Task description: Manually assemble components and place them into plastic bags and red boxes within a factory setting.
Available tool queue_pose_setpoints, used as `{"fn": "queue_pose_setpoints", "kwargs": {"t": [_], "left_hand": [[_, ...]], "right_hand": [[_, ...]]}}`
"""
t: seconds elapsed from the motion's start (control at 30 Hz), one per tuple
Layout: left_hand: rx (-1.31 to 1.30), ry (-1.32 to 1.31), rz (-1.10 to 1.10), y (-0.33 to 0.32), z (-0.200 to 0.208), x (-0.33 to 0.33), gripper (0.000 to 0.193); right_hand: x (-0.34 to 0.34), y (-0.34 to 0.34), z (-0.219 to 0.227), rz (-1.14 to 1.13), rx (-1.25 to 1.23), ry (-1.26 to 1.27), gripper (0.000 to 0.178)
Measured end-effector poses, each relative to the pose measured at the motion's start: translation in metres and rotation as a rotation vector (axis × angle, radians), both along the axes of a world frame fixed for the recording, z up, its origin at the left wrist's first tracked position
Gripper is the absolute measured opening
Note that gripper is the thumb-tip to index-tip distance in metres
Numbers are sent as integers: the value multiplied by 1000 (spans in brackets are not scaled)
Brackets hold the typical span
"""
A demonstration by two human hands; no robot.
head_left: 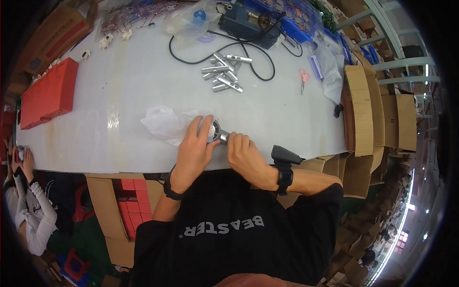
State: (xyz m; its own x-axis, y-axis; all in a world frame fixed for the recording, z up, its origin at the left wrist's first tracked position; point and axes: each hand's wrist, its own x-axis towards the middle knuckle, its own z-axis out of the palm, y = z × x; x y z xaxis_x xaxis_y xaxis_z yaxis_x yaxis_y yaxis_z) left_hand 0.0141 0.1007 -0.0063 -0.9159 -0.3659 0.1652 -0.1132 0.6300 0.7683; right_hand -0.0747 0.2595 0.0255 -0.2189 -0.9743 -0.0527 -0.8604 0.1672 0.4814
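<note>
White tabletop [143, 81] stretches wide and bare ahead of both hands, its near edge running just beneath the wrists, so there is plenty of open room forward and out to the left. Far off to the left of the hands, red flat boxes [48, 93] lie along the table's left edge. Just ahead of the left hand, touching its fingertips, sits a crumpled clear plastic bag [165, 123]. The left hand [193, 148] curls over a round metal ring part [217, 131], fingers and thumb closed around its rim. The right hand [246, 155] pinches the short stem of the same part from the right; the exact finger contact is hard to make out. Well ahead of the right hand lies a loose heap of silver metal tubes [224, 71] inside a loop of black cable [260, 64]. Further right, pink scissors [304, 76] rest near the stacked cardboard [361, 110] that marks the table's right edge.
</note>
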Motion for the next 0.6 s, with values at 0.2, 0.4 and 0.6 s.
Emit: {"fn": "queue_pose_setpoints", "kwargs": {"t": [0.2,0.4,0.6], "left_hand": [[-8,-60,-11,-2,6,6,62],[-3,-114,-6,-2,9,11,63],[29,-118,-102,-25,15,19,62]], "right_hand": [[-1,8,5,3,14,-128,39],[-9,22,6,-120,-351,-684,37],[-32,9,9,-188,-457,-1082,37]]}}
